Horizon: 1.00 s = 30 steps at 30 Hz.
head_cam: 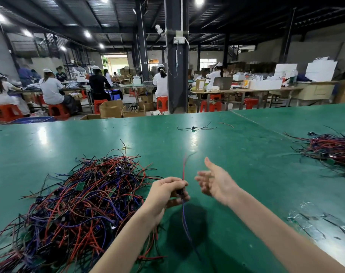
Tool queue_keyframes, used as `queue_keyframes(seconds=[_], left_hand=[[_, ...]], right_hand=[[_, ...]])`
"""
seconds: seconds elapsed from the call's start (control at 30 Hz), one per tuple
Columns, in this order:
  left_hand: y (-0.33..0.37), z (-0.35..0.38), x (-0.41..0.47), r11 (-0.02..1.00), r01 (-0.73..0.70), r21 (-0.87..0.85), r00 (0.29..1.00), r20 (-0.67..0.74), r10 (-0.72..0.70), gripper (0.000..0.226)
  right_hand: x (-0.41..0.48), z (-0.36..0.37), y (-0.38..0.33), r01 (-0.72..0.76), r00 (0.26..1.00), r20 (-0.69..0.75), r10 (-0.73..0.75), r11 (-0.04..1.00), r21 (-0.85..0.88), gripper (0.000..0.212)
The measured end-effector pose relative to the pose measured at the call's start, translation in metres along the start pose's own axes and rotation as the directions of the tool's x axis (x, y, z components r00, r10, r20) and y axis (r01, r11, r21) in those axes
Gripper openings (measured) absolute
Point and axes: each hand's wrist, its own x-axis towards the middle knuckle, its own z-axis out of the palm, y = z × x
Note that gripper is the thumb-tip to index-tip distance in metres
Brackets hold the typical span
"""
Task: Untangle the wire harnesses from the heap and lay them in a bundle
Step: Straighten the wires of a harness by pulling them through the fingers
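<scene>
A big tangled heap of red, blue and black wire harnesses (75,203) with small green boards lies on the green table (236,154) at the left. My left hand (165,194) grips one wire harness (184,217) lifted above the table just right of the heap; its red end sticks up, its blue and black wires hang down. My right hand (215,180) hovers beside it, fingers spread, holding nothing. A laid-out bundle of harnesses (333,148) lies at the far right.
A single loose black harness (194,128) lies near the table's far edge. Scraps of clear tape (315,221) stick to the table at the right front. Beyond the table, people sit on red stools at benches, with cardboard boxes on the floor.
</scene>
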Motion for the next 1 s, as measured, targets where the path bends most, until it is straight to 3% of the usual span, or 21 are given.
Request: queue_keyframes(seconds=[0.13,0.3,0.43,0.6,0.8,0.87,1.0], left_hand=[[-0.003,0.006,0.001,1.0,-0.002,-0.003,1.0,-0.028,0.002,0.017],[-0.011,0.012,-0.003,0.995,0.049,0.083,0.998,-0.034,-0.047,0.013],[-0.01,0.01,-0.002,0.979,0.199,-0.051,0.977,-0.066,-0.202,0.013],[-0.01,0.007,-0.002,0.933,0.276,-0.231,0.96,0.021,-0.279,0.014],[-0.015,0.006,-0.003,0.975,0.189,-0.117,0.971,0.172,-0.167,0.009],[-0.016,0.004,-0.004,0.981,0.169,-0.092,0.96,0.239,-0.143,0.022],[-0.019,0.001,-0.006,0.996,0.082,0.035,0.977,0.196,-0.087,0.027]], right_hand=[[-0.035,-0.004,0.04,0.107,0.982,0.177,-0.061,0.958,-0.267,0.03],[-0.052,-0.007,0.058,0.248,0.959,0.205,-0.193,0.924,-0.29,0.021],[-0.058,-0.004,0.058,0.32,0.94,0.242,-0.241,0.87,-0.376,0.012],[-0.06,-0.004,0.054,0.243,0.952,0.249,-0.176,0.931,-0.273,0.023],[-0.055,-0.008,0.059,0.235,0.963,0.179,-0.2,0.952,-0.197,0.015],[-0.053,-0.008,0.06,0.246,0.963,0.159,-0.219,0.953,-0.177,0.015],[-0.054,-0.008,0.06,0.234,0.966,0.151,-0.208,0.956,-0.177,0.015]])
